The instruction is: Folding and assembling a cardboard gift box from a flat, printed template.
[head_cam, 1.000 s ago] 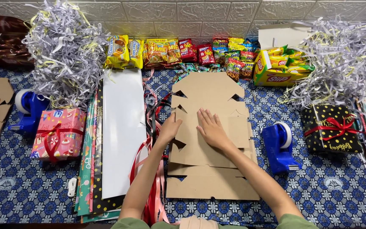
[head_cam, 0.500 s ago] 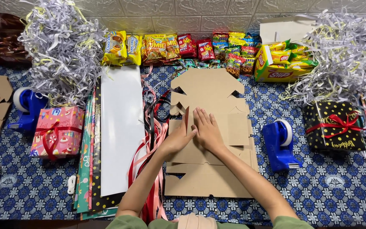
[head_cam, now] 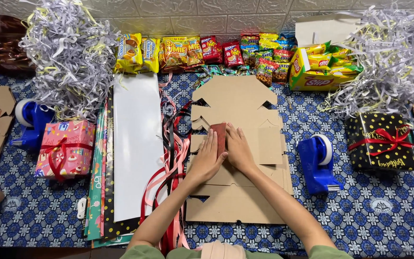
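Here, head view: flat die-cut cardboard box blank (head_cam: 238,158) lies mid-table on the blue patterned table (head_cam: 374,216). Left hand (head_cam: 207,158) and right hand (head_cam: 239,149) press palms-down on it, side by side, fingers flat and extended, no grip closed on anything. A small red-brown flap (head_cam: 219,135) shows between the fingertips. Ribbons (head_cam: 171,168) and a white sheet (head_cam: 137,144) sit just left of the cardboard; blue tape dispenser (head_cam: 318,163) right. Snack packets (head_cam: 192,50) line the back.
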